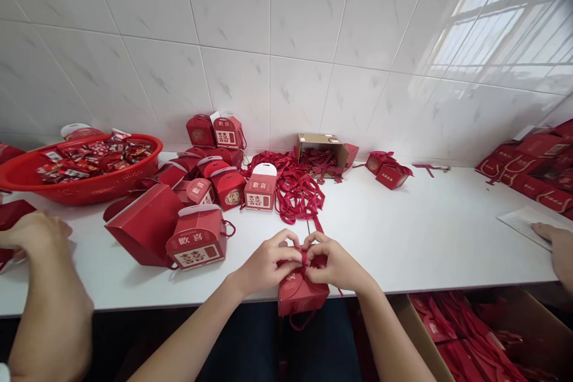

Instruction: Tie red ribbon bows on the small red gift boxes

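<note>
A small red gift box (303, 297) sits at the table's front edge, with a cord handle hanging from its near side. Over its top, my left hand (265, 262) and my right hand (339, 264) pinch a dark red ribbon (304, 258) between thumbs and fingers. The ribbon is gathered at the middle of the lid, and its exact loops are partly hidden by my fingers. Just beyond my hands lies a tangled heap of loose red ribbons (298, 194). To the left of that heap stands a red-and-white box (260, 190) with gold lettering.
An orange-red plastic basket (89, 188) holds wrapped candies. More red boxes (197, 237) crowd the left side; two tied boxes (388, 172) stand at the back. Other people's hands appear at left (38, 230) and right (557, 245). Below the table's right, a carton (418, 334) contains red packaging.
</note>
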Demonstrator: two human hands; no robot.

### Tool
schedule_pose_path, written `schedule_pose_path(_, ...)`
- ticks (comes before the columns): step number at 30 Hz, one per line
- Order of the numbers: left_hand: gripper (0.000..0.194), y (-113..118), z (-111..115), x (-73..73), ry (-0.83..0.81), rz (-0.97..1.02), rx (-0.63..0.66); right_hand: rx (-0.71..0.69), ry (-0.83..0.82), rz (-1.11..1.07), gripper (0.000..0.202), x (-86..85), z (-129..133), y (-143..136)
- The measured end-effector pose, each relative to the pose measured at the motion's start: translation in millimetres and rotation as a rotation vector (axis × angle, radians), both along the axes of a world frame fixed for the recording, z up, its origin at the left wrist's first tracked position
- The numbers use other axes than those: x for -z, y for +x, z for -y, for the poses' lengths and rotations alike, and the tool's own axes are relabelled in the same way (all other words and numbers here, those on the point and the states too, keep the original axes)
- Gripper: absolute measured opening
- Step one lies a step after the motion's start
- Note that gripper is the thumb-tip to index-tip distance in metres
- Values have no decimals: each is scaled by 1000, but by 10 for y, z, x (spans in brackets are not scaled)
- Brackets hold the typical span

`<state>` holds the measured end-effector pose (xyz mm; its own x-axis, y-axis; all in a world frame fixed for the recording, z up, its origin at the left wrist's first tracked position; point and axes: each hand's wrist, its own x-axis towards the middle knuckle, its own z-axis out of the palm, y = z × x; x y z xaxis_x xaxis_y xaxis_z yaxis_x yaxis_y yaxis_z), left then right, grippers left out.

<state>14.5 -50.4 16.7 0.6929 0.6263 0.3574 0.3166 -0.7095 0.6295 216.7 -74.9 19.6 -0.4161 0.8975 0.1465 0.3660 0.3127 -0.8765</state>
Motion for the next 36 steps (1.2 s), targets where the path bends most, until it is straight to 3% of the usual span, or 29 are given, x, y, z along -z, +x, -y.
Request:
schedule_pose_path(5,17,-226,81,-110,28,-122,-193,142,73,165,8,-28,105,202)
schedule_pose_path(10,21,-205,97,-148,-100,-118,-77,181,200,221,10,-4,125,221)
schedule_pose_path(12,26,-176,64,-136,-5,-189,-94,217,263,256,11,9,126,187)
schedule_pose_path(16,23,-205,20,-73,341,-361,-316,236,331,371,13,26,177,186)
schedule_pose_path(18,21,-234,53,-27,393,-362,-408,208,294,329,11,50,217,211)
schedule_pose_path(20,18,-269,120,13,336,-310,-426,153,225,225,13,106,250,218)
schedule_pose_path(22,18,-325,193,33,283,-196,-405,89,176,119,59,198,267,180)
schedule_pose_path(24,26,-413,242,22,350,-49,-489,19,138,57,113,310,272,102)
schedule_pose_path(26,35,-529,248,-12,494,55,-734,-25,92,12,126,414,270,31)
schedule_pose_path(28,39,-659,210,-40,579,63,-1012,-6,54,-25,115,485,258,40)
schedule_pose_path(30,41,-779,144,-32,555,-37,-1195,174,83,-4,104,518,231,164)
schedule_pose_path(31,43,-829,107,-10,521,-111,-1233,348,122,47,103,526,212,260)
schedule_pose_path(34,47,-916,5,106,442,-283,-1249,1014,286,272,110,556,157,550)
schedule_pose_path(36,43,-918,-42,181,431,-303,-1267,1217,359,360,108,625,143,649)
